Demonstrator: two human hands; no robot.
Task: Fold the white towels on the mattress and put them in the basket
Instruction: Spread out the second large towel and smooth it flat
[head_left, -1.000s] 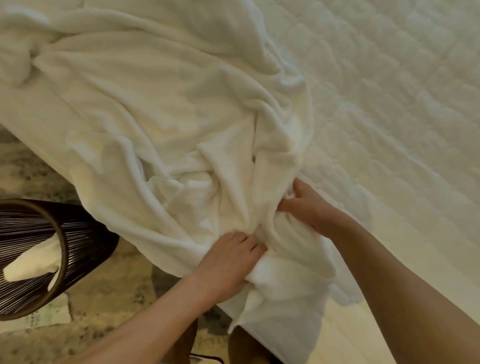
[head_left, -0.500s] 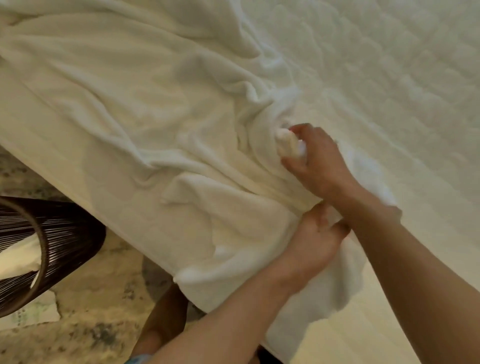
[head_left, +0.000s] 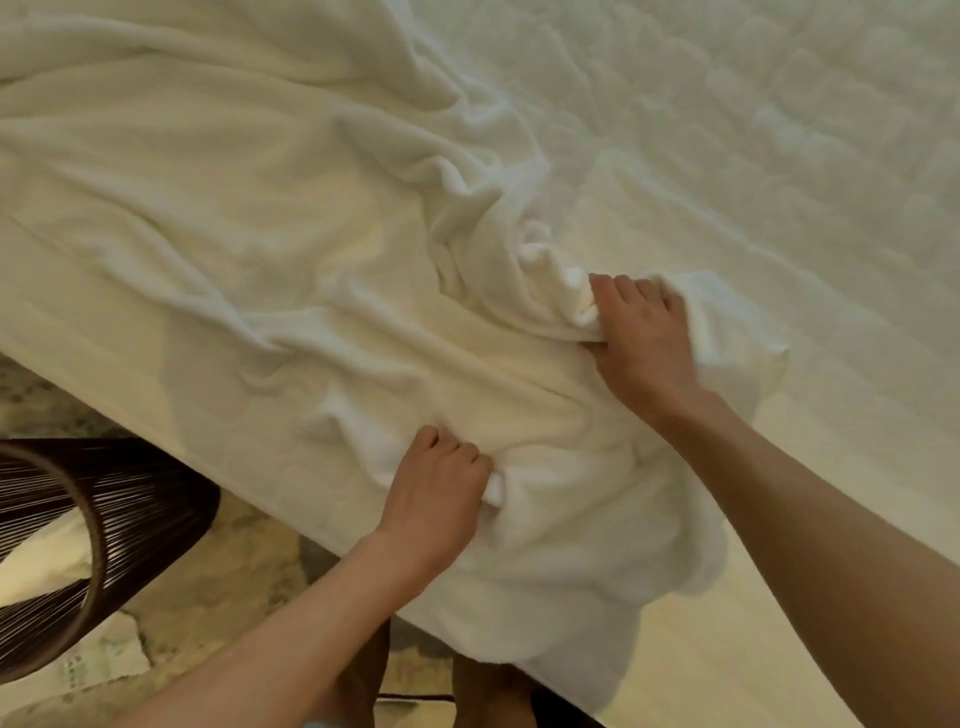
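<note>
- At the near edge of the mattress (head_left: 779, 130), the left hand (head_left: 436, 493) clenches a fold of the white towel (head_left: 260, 234).
- Just beyond, the right hand (head_left: 641, 338) grips a bunched ridge.
- Farther off, the towel spreads out, rumpled and creased.

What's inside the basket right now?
A piece of white cloth lies inside the basket, probably a towel. Its fold and anything beneath are hidden by the dark wall and the frame edge.

Head-worn view, looking steeply down, close over mattress (head_left: 779, 130) edge
</note>
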